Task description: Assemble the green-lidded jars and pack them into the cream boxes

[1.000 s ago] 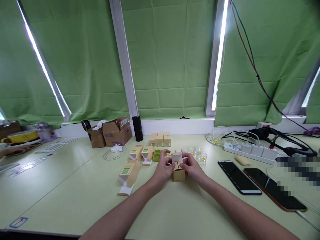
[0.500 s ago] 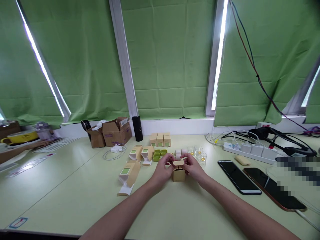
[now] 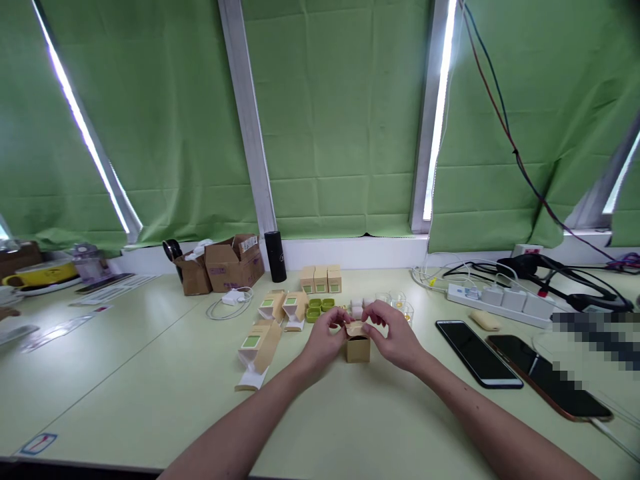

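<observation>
A small tan cardboard box (image 3: 358,349) stands upright on the pale green table (image 3: 150,373) in front of me. My left hand (image 3: 326,338) grips its left side, fingers curled at the top flap. My right hand (image 3: 395,339) is cupped over the right side, fingertips pressing the lid flap down onto the box. Just behind lie green lids (image 3: 319,309), small clear cups (image 3: 400,309) with yellow contents, and three closed tan boxes (image 3: 321,279) in a row. Flat, unfolded boxes (image 3: 258,350) lie to the left.
Two phones (image 3: 478,361) lie at the right, near a white power strip (image 3: 500,299) with cables and a black headset (image 3: 560,273). Brown cartons (image 3: 227,267) and a black cylinder (image 3: 275,256) stand at the back left. Another person's fingertip (image 3: 7,313) shows at the far left edge.
The box's lid flap stood upright a second ago; my hands have folded it down onto the box. The other person's arm at the far left has drawn back.
</observation>
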Demonstrator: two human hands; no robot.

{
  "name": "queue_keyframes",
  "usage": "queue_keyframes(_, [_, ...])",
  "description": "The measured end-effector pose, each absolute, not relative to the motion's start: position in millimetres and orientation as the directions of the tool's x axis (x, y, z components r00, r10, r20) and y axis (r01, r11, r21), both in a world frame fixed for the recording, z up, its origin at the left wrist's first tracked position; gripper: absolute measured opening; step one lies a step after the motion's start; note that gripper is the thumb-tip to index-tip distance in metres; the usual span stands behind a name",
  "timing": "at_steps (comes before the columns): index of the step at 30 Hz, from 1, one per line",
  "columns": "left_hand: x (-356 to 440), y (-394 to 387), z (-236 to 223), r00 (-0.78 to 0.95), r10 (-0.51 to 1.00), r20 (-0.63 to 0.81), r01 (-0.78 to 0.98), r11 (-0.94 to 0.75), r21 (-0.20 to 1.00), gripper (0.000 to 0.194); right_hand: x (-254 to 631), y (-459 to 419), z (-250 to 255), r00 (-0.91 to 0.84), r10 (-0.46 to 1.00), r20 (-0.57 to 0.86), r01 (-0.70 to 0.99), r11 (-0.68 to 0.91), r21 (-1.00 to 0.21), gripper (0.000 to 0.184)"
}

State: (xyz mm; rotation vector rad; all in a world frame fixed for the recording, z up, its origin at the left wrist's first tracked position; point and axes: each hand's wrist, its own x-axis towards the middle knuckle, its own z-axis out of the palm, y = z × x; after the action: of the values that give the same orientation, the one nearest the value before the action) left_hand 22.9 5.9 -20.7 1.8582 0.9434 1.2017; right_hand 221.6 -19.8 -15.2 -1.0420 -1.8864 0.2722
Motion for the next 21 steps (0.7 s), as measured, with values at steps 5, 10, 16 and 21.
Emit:
queue_keyframes(5, [16.7, 7.8, -18.7, 0.325, 0.847, 0.420, 0.152, -0.485, 0.861, 0.009, 218.8, -25.8, -15.7, -0.276, 0.704, 0.655, 0.647, 0.640, -0.414, 0.014])
queue_keyframes(10, [7.7, 1.0, -10.0, 0.315, 0.745, 0.587, 0.275, -0.664, 0.695, 0.015, 217.9, -28.8, -12.7, -0.288, 0.683, 0.671, 0.670, 0.644, -0.369, 0.015])
queue_keyframes(16, [3.1, -7.7, -1.6, 0.448, 0.515, 0.731, 0.373, -0.851, 0.370, 0.002, 218.2, -30.1, -9.6, -0.309, 0.662, 0.683, 0.688, 0.652, -0.320, 0.015])
queue_keyframes(21, [3.0, -6.3, -4.1, 0.494, 0.468, 0.733, 0.406, -0.869, 0.282, 0.007, 217.8, -30.2, -9.7, -0.316, 0.664, 0.678, 0.697, 0.647, -0.309, 0.015])
